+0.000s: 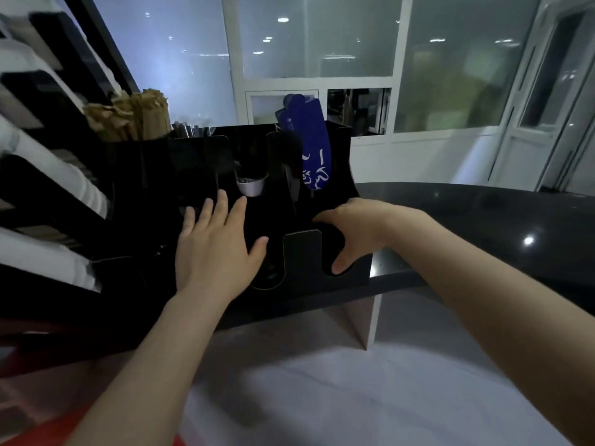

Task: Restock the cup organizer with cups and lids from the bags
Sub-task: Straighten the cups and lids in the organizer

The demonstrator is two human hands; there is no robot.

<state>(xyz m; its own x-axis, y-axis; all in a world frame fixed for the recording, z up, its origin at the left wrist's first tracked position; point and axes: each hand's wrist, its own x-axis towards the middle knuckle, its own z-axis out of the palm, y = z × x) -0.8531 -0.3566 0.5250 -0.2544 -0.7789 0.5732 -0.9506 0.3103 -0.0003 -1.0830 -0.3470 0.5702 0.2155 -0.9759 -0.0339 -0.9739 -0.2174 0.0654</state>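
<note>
Left hand (215, 246) is hovering released; right hand (354, 233) is curling into the cup organizer (302, 252) at 3 o'clock, grasp unclear. Its front slots (269, 278) are seemingly lacking stock.

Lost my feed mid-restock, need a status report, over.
Left hand open over cup organizer. Right hand grips its front-right wall. Neither carries stock. Blue packet in rear slot, not blocking.

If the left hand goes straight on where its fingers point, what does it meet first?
Probably a panel of the cup organizer beyond the left hand; the small grey cup stands slightly right of that line. Depth is unclear.
</note>
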